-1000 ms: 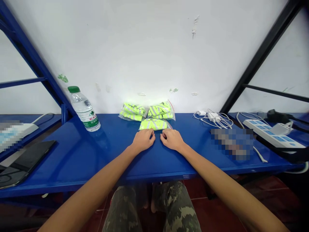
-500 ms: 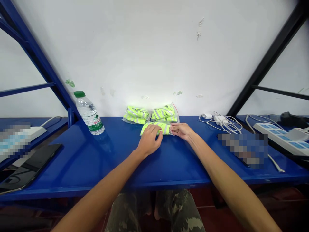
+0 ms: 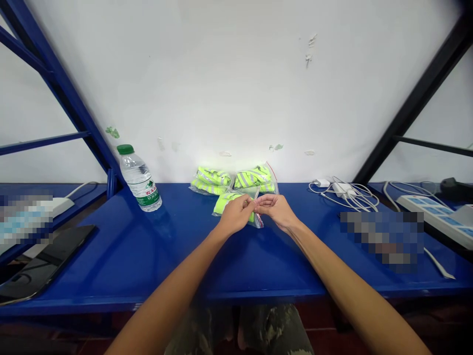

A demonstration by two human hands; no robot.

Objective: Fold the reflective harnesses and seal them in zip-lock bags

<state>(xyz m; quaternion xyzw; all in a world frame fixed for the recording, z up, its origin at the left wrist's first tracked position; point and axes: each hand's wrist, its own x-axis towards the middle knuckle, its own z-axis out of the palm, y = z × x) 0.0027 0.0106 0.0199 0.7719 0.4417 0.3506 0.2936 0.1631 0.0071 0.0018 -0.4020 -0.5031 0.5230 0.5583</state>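
Being pinched at its top edge by the fingers (image 3: 248, 201) of the left hand (image 3: 235, 215) and right hand (image 3: 276, 209), a bagged reflective vest (image 3: 226, 201) is held over the blue counter (image 3: 177, 251), two more bags (image 3: 210, 181) (image 3: 255, 178) lying untouched behind.

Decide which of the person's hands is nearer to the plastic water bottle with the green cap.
Left. The left hand is nearer, to the right of the water bottle; the right hand is farther right, just beyond the left hand.
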